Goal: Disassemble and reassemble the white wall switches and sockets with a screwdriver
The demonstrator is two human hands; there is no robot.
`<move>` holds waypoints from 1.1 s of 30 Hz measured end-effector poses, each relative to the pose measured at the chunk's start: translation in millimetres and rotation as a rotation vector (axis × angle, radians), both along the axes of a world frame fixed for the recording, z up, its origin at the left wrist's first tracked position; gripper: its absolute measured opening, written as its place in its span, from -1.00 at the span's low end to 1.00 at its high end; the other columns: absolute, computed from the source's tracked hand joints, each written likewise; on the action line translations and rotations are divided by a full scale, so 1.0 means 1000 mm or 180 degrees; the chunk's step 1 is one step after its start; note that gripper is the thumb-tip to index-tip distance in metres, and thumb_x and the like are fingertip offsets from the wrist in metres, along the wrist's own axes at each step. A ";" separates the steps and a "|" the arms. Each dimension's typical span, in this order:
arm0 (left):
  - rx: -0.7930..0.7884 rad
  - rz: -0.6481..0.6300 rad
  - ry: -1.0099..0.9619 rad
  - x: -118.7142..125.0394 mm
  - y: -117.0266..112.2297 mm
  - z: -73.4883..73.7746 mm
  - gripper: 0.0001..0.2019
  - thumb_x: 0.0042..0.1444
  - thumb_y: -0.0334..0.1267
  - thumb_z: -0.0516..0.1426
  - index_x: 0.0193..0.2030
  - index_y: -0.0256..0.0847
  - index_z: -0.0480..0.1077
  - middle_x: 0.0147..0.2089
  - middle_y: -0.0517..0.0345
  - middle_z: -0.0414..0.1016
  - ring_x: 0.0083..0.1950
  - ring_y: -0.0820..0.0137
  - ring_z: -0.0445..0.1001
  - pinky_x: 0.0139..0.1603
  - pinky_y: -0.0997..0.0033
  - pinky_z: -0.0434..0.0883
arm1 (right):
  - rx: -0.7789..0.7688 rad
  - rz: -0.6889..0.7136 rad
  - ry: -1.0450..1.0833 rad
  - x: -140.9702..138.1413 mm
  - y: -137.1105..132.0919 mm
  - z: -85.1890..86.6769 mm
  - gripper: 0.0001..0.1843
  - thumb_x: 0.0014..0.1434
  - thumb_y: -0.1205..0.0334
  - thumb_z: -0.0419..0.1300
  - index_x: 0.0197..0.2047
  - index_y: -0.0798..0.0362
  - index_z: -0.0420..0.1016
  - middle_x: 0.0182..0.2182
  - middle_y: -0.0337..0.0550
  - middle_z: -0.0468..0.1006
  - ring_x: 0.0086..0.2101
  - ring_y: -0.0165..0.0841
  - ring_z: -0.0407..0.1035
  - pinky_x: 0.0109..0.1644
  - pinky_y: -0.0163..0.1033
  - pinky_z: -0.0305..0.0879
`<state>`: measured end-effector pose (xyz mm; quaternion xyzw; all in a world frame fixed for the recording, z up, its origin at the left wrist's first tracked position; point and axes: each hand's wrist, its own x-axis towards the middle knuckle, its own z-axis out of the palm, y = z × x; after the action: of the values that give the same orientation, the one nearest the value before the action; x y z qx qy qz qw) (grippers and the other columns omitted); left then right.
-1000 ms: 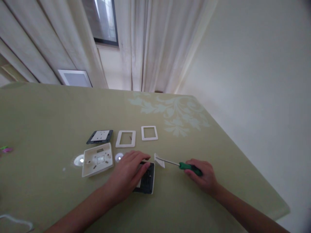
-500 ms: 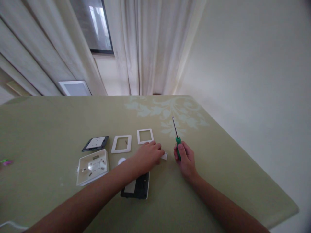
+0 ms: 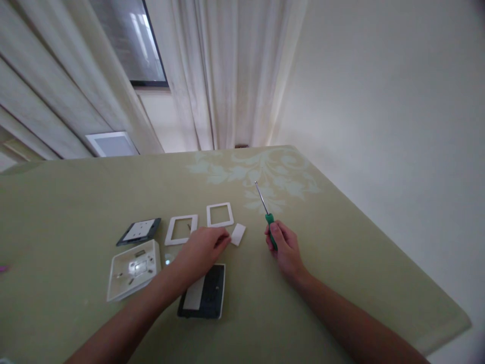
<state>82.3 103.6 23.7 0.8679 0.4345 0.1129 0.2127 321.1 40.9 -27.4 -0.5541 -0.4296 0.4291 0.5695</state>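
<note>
My right hand (image 3: 283,247) is closed round the green handle of a screwdriver (image 3: 266,212), whose thin shaft points up and away from me. My left hand (image 3: 201,249) rests on the table with its fingers stretched toward a small white plastic piece (image 3: 238,234) and holds nothing; the fingertips lie just left of the piece. A dark switch module (image 3: 204,298) with a white rocker lies under my left forearm. Two white square frames (image 3: 182,229) (image 3: 220,215) lie beyond my left hand.
A white back box (image 3: 131,269) lies open at the left, with a second dark module (image 3: 138,231) behind it. All sit on an olive tablecloth (image 3: 341,263) whose right edge drops off toward a white wall. Curtains hang behind the table.
My right hand lifted the screwdriver from lying level to pointing upward. My left hand left the dark module, reached to the small white piece, then drew back slightly; the piece now lies uncovered.
</note>
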 end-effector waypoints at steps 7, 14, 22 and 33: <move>0.0287 -0.0253 -0.0617 -0.055 -0.053 -0.012 -0.66 0.47 -0.08 0.17 0.29 -0.04 0.50 0.25 -0.03 0.63 0.24 0.09 0.62 0.27 0.06 0.57 | 0.0385 0.0472 -0.0930 0.017 -0.007 0.032 -0.65 0.18 -0.08 0.49 -0.16 0.02 0.74 -0.38 -0.17 0.65 -0.38 -0.36 0.43 -0.28 -0.28 0.32; 0.0394 -0.0269 -0.0742 -0.063 -0.096 -0.043 -0.44 0.44 -0.13 0.19 0.50 -0.05 0.17 0.38 -0.12 0.50 0.39 0.01 0.48 0.40 -0.10 0.52 | 0.1003 0.2108 -0.2830 0.032 -0.024 0.113 -0.81 0.42 0.10 0.36 0.00 -0.03 0.72 -0.30 -0.23 0.72 -0.35 -0.44 0.52 -0.22 -0.35 0.32; 0.0431 -0.0229 -0.0965 -0.057 -0.095 -0.045 -0.45 0.42 -0.18 0.20 0.47 -0.13 0.18 0.34 -0.16 0.50 0.34 0.00 0.49 0.39 -0.17 0.50 | 0.0725 0.3109 -0.4140 -0.001 -0.025 0.150 -0.77 0.52 0.02 0.23 0.05 -0.11 0.68 -0.30 -0.26 0.63 -0.34 -0.38 0.50 -0.30 -0.25 0.11; 0.0428 -0.0185 -0.1108 -0.054 -0.097 -0.044 -0.48 0.38 -0.25 0.21 0.42 -0.19 0.25 0.30 -0.17 0.51 0.29 0.00 0.48 0.34 -0.18 0.51 | 0.1699 0.2890 -0.5238 -0.031 -0.030 0.170 -0.75 0.56 0.09 0.11 -0.13 -0.04 0.54 -0.42 -0.27 0.54 -0.55 -0.33 0.36 -0.41 -0.09 -0.28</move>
<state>28.6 6.9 -20.5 0.8597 0.3573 0.2839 0.2294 290.3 11.4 142.7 -0.3152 -0.9485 -0.0245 -0.0210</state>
